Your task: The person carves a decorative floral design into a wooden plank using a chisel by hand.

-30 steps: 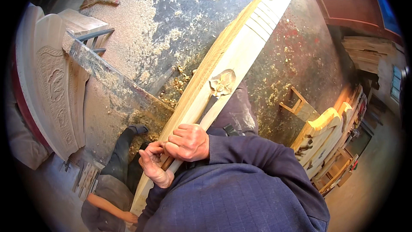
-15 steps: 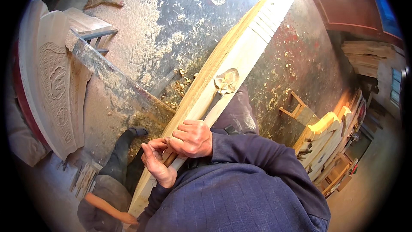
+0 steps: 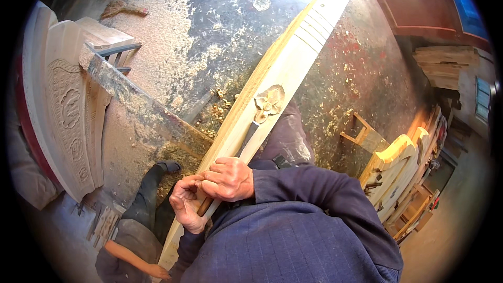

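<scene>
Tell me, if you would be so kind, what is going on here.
The right hand grips a chisel, with the left hand beside its back end, that hold partly hidden. The chisel points up along a wooden beam toward a carved flower; whether it touches the carving is hard to tell. Another person's hand is by the beam's lower end.

Right hand (image 3: 229, 179) wrapped round chisel (image 3: 248, 139). Left hand (image 3: 187, 209) curled beside handle's butt, fingers against the right; its own grip unclear. Blade over pale beam (image 3: 230, 135), tip just below carved flower (image 3: 269, 102), contact unclear. Carved panel (image 3: 67, 107) far left, sawdust (image 3: 160, 31) on floor (image 3: 361, 89), co-worker's forearm (image 3: 127, 255) lower left.
</scene>
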{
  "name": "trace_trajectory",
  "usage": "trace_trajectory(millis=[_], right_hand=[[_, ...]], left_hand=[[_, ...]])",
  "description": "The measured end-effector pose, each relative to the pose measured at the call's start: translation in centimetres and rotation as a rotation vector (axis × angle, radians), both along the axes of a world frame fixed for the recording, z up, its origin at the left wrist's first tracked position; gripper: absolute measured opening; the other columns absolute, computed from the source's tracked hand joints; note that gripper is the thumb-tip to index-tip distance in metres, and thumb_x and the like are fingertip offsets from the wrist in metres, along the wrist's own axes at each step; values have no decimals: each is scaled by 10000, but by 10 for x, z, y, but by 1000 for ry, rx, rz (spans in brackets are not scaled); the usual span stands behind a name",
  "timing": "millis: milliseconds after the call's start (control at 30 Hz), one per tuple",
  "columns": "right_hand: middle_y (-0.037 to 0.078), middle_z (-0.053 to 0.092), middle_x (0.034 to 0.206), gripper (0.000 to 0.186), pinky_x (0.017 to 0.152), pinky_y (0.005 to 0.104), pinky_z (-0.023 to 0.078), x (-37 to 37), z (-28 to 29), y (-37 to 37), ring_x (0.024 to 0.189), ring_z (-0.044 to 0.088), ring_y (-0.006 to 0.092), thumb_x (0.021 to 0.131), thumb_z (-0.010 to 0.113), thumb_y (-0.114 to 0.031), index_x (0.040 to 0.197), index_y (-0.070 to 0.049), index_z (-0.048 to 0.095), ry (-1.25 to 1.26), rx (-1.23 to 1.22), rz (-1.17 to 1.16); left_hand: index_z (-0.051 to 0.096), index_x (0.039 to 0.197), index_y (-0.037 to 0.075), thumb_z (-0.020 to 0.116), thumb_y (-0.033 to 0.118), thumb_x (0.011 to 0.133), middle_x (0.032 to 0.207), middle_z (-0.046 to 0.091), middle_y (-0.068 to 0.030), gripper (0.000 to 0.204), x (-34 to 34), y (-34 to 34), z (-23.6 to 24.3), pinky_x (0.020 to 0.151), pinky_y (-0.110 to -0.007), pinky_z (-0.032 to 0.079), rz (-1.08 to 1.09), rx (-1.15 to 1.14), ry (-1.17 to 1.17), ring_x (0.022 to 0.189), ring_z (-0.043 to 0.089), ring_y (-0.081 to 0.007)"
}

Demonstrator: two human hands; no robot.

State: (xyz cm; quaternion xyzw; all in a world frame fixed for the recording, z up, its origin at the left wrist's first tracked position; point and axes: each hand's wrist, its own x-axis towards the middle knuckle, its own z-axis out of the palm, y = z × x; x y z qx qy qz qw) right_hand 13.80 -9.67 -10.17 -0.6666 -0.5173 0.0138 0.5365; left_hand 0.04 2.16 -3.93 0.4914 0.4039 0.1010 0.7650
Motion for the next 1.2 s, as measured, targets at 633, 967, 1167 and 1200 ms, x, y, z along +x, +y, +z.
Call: trace_trajectory(millis=[633, 967, 1167, 1200], right_hand=[[-5, 525, 678, 173, 535, 337, 422, 6, -1, 4, 590, 557, 163, 758, 721, -182, 733, -133, 557, -11, -33, -65], [-1, 598, 710, 115, 546, 337, 459, 14, 5, 6, 598, 593, 162, 820, 727, -175, 817, -98, 642, 17, -58, -99], [-2, 551, 675, 250, 515, 330, 416, 17, 1, 9, 556, 545, 155, 879, 754, -133, 725, -115, 558, 22, -15, -108], [-2, 543, 672, 252, 516, 329, 416, 17, 1, 8, 556, 543, 155, 869, 755, -132, 721, -118, 551, 25, -19, -98]], left_hand=[[655, 1136, -29, 439, 696, 1093, 1180, 697, -204, 758, 14, 4, -4, 943, -340, 502, 5, -77, -76, 977, 630, -192], [644, 1156, -65, 413, 758, 1067, 1157, 713, -217, 859, 25, 9, -4, 958, -363, 542, -24, -94, 19, 1003, 683, -220], [670, 1068, -74, 430, 778, 1052, 972, 725, -143, 885, 25, 13, -6, 860, -317, 541, 7, -126, 100, 868, 682, -185], [674, 1055, -68, 428, 778, 1053, 955, 720, -136, 881, 26, 12, -6, 845, -312, 536, 18, -116, 121, 857, 677, -182]])
